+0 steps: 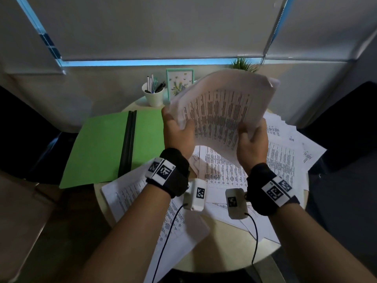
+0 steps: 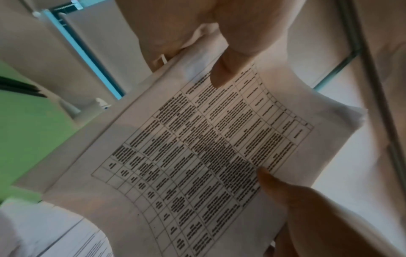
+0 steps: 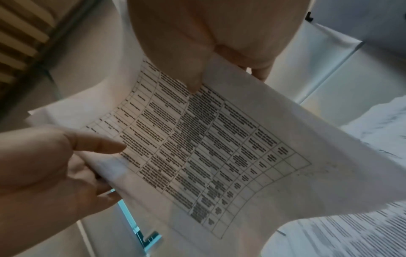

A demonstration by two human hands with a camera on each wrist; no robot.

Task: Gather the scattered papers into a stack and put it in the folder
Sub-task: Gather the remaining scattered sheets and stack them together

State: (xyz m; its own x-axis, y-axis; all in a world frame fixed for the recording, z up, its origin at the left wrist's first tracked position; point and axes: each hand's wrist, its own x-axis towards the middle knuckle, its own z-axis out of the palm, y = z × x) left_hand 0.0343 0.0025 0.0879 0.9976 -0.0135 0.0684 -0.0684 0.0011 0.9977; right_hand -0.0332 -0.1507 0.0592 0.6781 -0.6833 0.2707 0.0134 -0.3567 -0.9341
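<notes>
Holding a thick stack of papers (image 1: 222, 111) up above the bench (image 1: 224, 240), both hands had it tilted away from the person, its printed table facing them. The left hand (image 1: 179, 133) kept a closed grip on the stack's left edge, thumb on the front sheet and fingers behind; the right hand (image 1: 252, 144) gripped the near right edge the same way. Loose sheets (image 1: 283, 156) lay scattered on the bench beneath and to the right, well below the stack. The green folder (image 1: 104, 146) lay open at the left, its black spine showing, beside a white cup of pens (image 1: 154, 97).
</notes>
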